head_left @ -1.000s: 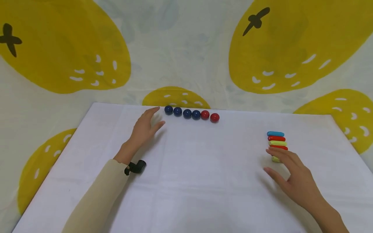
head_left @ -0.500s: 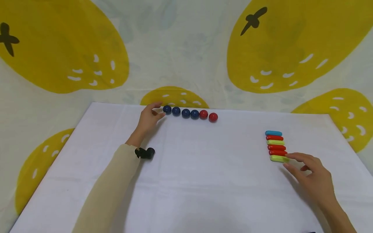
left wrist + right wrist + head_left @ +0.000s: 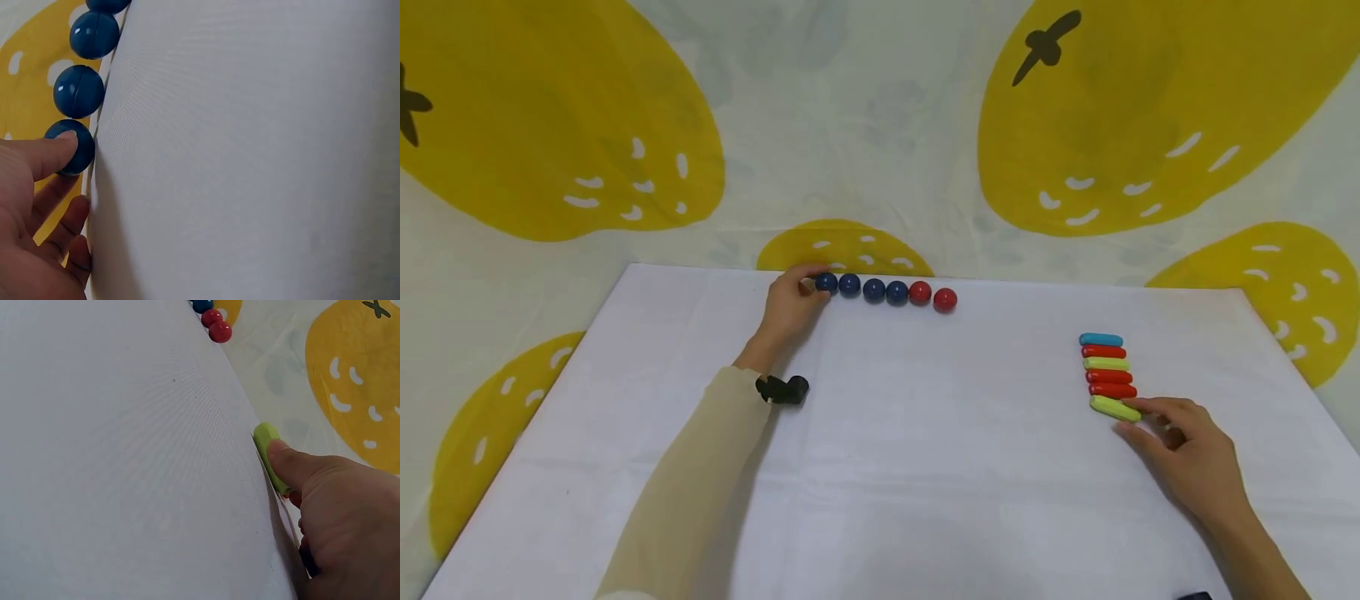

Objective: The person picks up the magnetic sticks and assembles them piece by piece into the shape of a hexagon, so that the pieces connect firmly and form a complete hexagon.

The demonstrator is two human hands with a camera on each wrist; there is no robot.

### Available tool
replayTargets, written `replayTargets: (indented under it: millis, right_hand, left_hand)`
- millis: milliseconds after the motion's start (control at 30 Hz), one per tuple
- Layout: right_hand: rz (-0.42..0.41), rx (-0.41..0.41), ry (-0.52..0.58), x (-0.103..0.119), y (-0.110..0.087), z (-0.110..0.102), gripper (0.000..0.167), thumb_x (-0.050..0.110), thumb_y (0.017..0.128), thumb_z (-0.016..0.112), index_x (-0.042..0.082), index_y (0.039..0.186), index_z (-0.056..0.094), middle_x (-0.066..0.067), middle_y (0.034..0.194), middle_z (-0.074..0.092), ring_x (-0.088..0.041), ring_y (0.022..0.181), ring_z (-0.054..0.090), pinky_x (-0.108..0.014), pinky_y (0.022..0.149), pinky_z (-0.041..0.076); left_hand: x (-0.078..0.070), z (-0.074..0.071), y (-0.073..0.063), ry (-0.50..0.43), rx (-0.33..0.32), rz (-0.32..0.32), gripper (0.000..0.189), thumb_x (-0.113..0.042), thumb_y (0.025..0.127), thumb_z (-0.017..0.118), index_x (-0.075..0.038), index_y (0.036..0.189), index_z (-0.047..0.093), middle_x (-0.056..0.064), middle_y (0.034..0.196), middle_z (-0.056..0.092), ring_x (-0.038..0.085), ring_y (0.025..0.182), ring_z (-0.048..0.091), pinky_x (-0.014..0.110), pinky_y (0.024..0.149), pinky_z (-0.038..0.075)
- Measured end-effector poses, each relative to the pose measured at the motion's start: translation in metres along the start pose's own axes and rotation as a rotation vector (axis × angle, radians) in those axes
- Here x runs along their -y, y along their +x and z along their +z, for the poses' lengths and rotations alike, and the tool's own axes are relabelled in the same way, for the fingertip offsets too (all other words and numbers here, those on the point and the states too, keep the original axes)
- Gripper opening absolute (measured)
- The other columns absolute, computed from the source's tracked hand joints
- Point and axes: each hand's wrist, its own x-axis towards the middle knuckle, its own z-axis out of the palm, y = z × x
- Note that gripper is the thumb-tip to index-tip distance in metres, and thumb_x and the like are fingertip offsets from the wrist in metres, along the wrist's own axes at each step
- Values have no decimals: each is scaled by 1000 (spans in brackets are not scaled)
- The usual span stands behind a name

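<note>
At the back of the white table my left hand (image 3: pixel 788 310) pinches the leftmost dark blue ball (image 3: pixel 827 283). In the left wrist view the thumb lies over that ball (image 3: pixel 84 150), and its other fingers are partly hidden. My right hand (image 3: pixel 1198 457) pinches the right end of a yellow-green stick (image 3: pixel 1111 407), the nearest one in a column of short coloured sticks. That stick is tilted a little against the others. From the right wrist, the thumb shows on the stick (image 3: pixel 265 434).
More blue balls (image 3: pixel 874 290) and two red balls (image 3: pixel 945 300) continue the row rightward. Beyond the held stick lie red sticks (image 3: pixel 1110 377), another yellow-green stick (image 3: pixel 1107 364) and a blue stick (image 3: pixel 1101 340). A fruit-patterned cloth (image 3: pixel 865 167) hangs behind the table (image 3: pixel 925 467).
My left hand has moved right and away from me to the end blue ball and grips it. My right hand has drawn back from above the sticks and taken the nearest yellow-green one, now tilted.
</note>
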Motion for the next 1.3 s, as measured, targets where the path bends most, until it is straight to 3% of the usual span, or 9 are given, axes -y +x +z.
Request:
replayTargets:
  millis: [300,467,600,667,767,867,1100,1300]
  right_hand:
    - [-48,-30,-65,1,0,2,35,22,85,74,10,117,67,-7,96,59,-9,73,41,-8,57,36]
    - [43,1,-67,8,-1,0,41,30,89,69,7,122,62,-11,97,62,-15,77,47,-9,58,37]
    - [21,-26,-7,19,-2,-6,38,25,89,69,7,122,62,-13,100,65,3,77,52,-6,62,38]
    - [-37,-62,41,26,-2,-7,33,17,88,71,8,119,64,-4,99,67,15,75,49,-4,65,38]
    - [-132,-91,119,42,-1,-5,32,7,83,74,9,114,66,16,98,63,19,75,51,-3,67,38]
    - [-202,-88,182,60,0,0,34,3,80,76,13,111,68,25,96,60,14,74,55,-7,64,39]
    - [-343,8,259,108,4,18,39,-2,77,77,15,111,68,6,93,67,1,75,59,-11,64,44]
    - [-467,101,310,139,5,37,39,0,78,77,19,110,67,10,96,66,-4,76,59,-13,64,45]
  left_hand:
    - [1,2,2,108,3,-22,38,-18,85,73,-12,121,61,11,109,61,25,90,53,38,80,43]
    - [1,-4,-6,64,-20,-7,37,-16,84,74,-8,118,61,13,104,62,26,87,53,36,79,44]
    - [-4,-12,-17,5,-7,-4,37,-16,85,73,-7,118,61,14,106,63,27,88,57,36,81,47]
    - [-9,-16,-24,-15,2,5,36,-16,86,73,-7,119,61,14,108,63,27,89,59,36,82,49]
    - [-18,-21,-35,-47,21,29,36,-18,85,74,-10,118,62,11,109,63,25,89,61,35,81,49]
    - [-28,-20,-51,-109,76,56,36,-21,85,74,-12,118,62,8,109,63,21,86,62,32,77,50]
    - [-54,-3,-94,-355,264,67,41,-17,85,74,-8,122,61,5,110,62,19,83,66,27,72,50]
    - [-67,17,-130,-429,410,71,40,-16,85,74,-8,122,60,3,110,62,15,83,64,24,69,50]
